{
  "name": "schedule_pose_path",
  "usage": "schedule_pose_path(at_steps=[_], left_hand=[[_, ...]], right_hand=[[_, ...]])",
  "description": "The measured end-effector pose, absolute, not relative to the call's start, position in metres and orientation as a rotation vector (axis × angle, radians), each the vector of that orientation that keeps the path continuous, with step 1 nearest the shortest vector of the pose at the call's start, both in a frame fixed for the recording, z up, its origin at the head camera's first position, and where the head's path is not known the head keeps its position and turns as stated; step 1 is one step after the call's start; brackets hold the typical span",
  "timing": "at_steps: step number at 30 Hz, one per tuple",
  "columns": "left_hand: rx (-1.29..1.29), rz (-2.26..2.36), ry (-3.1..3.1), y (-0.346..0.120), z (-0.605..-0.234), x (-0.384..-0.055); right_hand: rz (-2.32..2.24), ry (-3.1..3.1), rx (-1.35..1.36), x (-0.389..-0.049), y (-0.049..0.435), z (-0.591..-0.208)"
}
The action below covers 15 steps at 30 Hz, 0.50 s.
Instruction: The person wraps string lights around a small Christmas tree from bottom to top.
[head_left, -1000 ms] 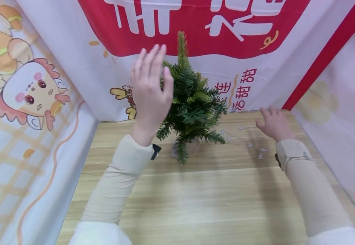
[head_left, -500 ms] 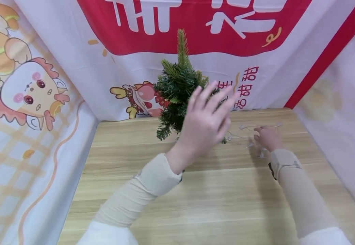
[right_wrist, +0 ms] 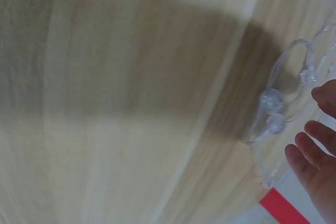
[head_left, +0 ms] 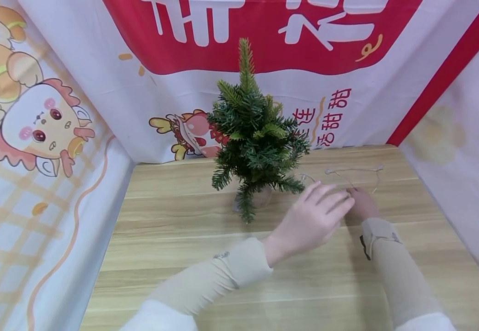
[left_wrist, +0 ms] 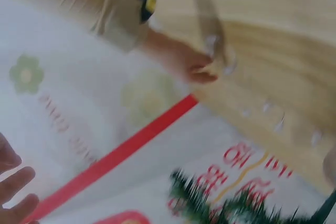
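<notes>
A small artificial Christmas tree (head_left: 260,142) stands upright on the wooden table, its base partly covered by its lowest branches. To its right lies a string of clear fairy lights (head_left: 352,170). My right hand (head_left: 361,204) is low over this string, its fingertips right at the wire. In the right wrist view, the thumb and fingers stand apart beside the clear bulbs (right_wrist: 272,100). My left hand (head_left: 311,216) reaches across in front of the tree, fingers extended and spread, just left of the right hand. It holds nothing and hides part of the string.
A printed cloth backdrop (head_left: 173,92) closes off the back of the wooden table (head_left: 173,271). Similar cloth walls rise at the left (head_left: 70,193) and right (head_left: 454,193) sides.
My left hand has moved from beside the tree's left side down and right toward the right hand. The right hand has lowered toward the fairy lights and come slightly nearer. The tree has stayed put.
</notes>
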<state>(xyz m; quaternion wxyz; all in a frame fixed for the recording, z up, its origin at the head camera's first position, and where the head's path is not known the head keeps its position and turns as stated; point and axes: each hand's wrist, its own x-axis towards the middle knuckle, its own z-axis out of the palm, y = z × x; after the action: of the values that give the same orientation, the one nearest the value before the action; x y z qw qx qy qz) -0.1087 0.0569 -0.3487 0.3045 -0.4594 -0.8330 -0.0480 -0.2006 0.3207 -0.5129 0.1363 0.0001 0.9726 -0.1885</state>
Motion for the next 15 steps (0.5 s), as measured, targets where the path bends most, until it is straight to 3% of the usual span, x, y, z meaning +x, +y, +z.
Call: schedule_pose_path(at_steps=[15], left_hand=[[-1.317, 0.039, -2.521, 0.079, -0.434, -0.12]], right_hand=[[-0.473, 2.916, 0.029, -0.196, 0.332, -0.533]])
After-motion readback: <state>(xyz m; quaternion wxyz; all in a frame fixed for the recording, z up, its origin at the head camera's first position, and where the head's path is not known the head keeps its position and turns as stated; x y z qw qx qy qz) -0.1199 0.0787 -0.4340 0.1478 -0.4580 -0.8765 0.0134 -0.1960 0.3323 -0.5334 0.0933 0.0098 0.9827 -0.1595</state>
